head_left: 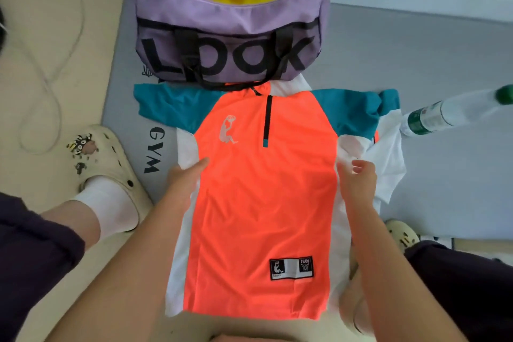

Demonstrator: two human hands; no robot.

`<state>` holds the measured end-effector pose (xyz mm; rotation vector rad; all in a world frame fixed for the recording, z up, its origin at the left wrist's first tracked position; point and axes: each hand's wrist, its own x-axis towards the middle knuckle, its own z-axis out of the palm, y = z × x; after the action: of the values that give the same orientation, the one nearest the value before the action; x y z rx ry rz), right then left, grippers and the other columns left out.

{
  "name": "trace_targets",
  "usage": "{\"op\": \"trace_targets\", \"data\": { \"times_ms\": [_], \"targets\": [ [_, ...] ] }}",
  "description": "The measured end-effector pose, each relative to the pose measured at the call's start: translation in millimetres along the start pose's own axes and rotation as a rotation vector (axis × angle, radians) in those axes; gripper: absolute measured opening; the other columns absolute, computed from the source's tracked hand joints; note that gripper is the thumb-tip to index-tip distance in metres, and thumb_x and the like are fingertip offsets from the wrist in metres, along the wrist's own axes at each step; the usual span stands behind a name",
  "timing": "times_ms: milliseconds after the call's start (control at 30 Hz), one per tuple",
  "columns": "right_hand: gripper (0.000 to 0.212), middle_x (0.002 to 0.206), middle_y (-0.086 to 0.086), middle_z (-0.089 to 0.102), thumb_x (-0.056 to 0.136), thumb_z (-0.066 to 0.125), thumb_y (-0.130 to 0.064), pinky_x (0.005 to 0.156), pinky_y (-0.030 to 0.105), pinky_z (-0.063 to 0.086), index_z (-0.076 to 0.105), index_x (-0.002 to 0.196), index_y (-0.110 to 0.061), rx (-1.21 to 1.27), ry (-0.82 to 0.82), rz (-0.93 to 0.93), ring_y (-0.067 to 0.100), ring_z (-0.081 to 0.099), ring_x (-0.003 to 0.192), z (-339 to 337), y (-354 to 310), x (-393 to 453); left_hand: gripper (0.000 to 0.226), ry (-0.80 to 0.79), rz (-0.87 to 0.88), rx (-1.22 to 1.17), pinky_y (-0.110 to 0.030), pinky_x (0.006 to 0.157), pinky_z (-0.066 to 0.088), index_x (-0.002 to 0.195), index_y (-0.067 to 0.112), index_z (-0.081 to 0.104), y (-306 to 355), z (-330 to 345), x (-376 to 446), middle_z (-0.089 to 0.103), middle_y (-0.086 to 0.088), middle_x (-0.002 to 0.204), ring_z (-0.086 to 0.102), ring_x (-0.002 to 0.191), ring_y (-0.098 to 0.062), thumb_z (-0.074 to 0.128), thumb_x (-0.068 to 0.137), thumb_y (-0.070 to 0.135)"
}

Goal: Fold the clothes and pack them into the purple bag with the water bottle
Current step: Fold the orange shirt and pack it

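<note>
Bright, even daylight, soft shadows, overexposed orange, wide-angle bending at edges, slight overall blur.

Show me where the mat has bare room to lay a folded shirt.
Free: the grey mat right of the orange shirt, below the water bottle. Also the stretch right of the purple bag, above the bottle. Crowded: the centre, and the left strip by the cream clog.
</note>
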<state>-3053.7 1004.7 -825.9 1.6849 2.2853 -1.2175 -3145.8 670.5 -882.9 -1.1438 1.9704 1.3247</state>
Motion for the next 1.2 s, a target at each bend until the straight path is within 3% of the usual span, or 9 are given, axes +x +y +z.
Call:
{"op": "trace_targets", "data": {
  "times_ms": [100, 167, 267, 400, 500, 667, 800, 933, 1200],
  "targets": [
    [0.03, 0.09, 0.005, 0.052, 0.085, 0.067, -0.039, 0.065, 0.029, 0.043, 0.056, 0.097, -0.013, 0.086, -0.078, 0.179, 0.021, 0.051, 0.079, -7.9, 6.9, 3.2, 0.093, 0.021, 0.032, -0.031, -0.026, 0.088, 0.038, 0.139, 0.003, 0.046, 4.1, -0.6, -7.0, 0.051, 0.004, 0.123, 0.05, 0.11, -0.012, 0.085, 0.067, 0.049],
    [0.038, 0.068, 0.022, 0.044, 0.084, 0.067, -0.037, 0.055, 0.032, 0.048, 0.057, 0.074, -0.002, 0.123, -0.127, 0.216, 0.025, 0.044, 0.062, -12.5, 10.0, 5.6, 0.091, -0.001, 0.053, -0.05, -0.029, 0.094, 0.043, 0.135, 0.004, 0.052, 7.5, -5.3, -10.2, 0.057, 0.001, 0.126, 0.054, 0.114, -0.016, 0.085, 0.064, 0.05],
    [0.05, 0.105, 0.032, 0.062, 0.083, 0.072, -0.035, 0.083, 0.049, 0.053, 0.064, 0.103, 0.01, 0.165, -0.169, 0.257, 0.044, 0.063, 0.092, -20.7, 8.3, 9.7, 0.057, 0.0, 0.092, -0.109, -0.034, 0.094, 0.05, 0.109, 0.01, 0.066, 11.7, -12.9, -14.1, 0.067, -0.005, 0.112, 0.062, 0.106, -0.02, 0.084, 0.068, 0.047],
    [0.049, 0.085, 0.028, 0.053, 0.078, 0.075, -0.037, 0.074, 0.039, 0.044, 0.062, 0.096, 0.006, 0.284, -0.356, 0.206, 0.027, 0.053, 0.081, -35.4, -3.3, 8.7, 0.041, 0.033, 0.15, -0.076, -0.026, 0.065, 0.043, 0.075, 0.016, 0.055, 25.4, -24.6, -20.7, 0.057, 0.0, 0.081, 0.055, 0.079, -0.017, 0.077, 0.076, 0.05],
    [0.031, 0.086, 0.009, 0.054, 0.078, 0.073, -0.037, 0.076, 0.039, 0.043, 0.062, 0.082, -0.008, 0.429, -0.358, 0.045, 0.023, 0.051, 0.082, -50.6, -18.7, 6.5, 0.036, 0.057, 0.21, -0.11, -0.03, 0.064, 0.039, 0.079, 0.017, 0.052, 38.8, -38.7, -24.1, 0.05, -0.003, 0.084, 0.049, 0.076, -0.016, 0.076, 0.08, 0.044],
    [0.042, 0.075, 0.007, 0.051, 0.079, 0.076, -0.034, 0.067, 0.033, 0.038, 0.062, 0.083, 0.005, 0.44, -0.16, -0.185, 0.018, 0.046, 0.07, -63.3, -66.3, 11.0, 0.032, 0.21, 0.485, -0.129, -0.032, 0.072, 0.046, 0.08, 0.018, 0.061, 82.6, -56.0, -35.2, 0.06, -0.005, 0.084, 0.055, 0.076, -0.017, 0.077, 0.073, 0.044],
    [0.031, 0.103, -0.009, 0.071, 0.079, 0.077, -0.026, 0.075, 0.021, 0.046, 0.059, 0.063, -0.006, 0.489, -0.149, -0.233, 0.005, 0.066, 0.095, -65.1, -97.7, 18.5, 0.028, 0.075, 0.482, -0.274, -0.022, 0.077, 0.05, 0.094, 0.032, 0.075, 119.5, -59.8, -38.3, 0.071, 0.013, 0.102, 0.066, 0.088, 0.001, 0.079, 0.068, 0.044],
    [0.043, 0.063, -0.014, 0.06, 0.071, 0.08, -0.037, 0.059, 0.027, 0.036, 0.047, 0.05, -0.021, 0.574, -0.195, -0.203, 0.011, 0.054, 0.061, -65.0, -109.6, 30.9, 0.027, -0.035, 0.377, -0.425, -0.029, 0.062, 0.043, 0.05, 0.024, 0.063, 137.3, -59.0, -30.8, 0.059, 0.003, 0.062, 0.057, 0.059, -0.017, 0.088, 0.051, 0.035],
    [0.007, 0.076, -0.016, 0.07, 0.08, 0.072, -0.026, 0.069, 0.019, 0.049, 0.078, 0.085, -0.025, 0.505, -0.255, -0.265, 0.002, 0.061, 0.071, -54.3, -104.3, 36.2, 0.03, -0.16, 0.46, -0.321, -0.043, 0.089, 0.051, 0.099, 0.017, 0.075, 124.8, -59.5, -18.8, 0.073, -0.01, 0.106, 0.067, 0.102, -0.028, 0.072, 0.073, 0.032]
  ]
}}
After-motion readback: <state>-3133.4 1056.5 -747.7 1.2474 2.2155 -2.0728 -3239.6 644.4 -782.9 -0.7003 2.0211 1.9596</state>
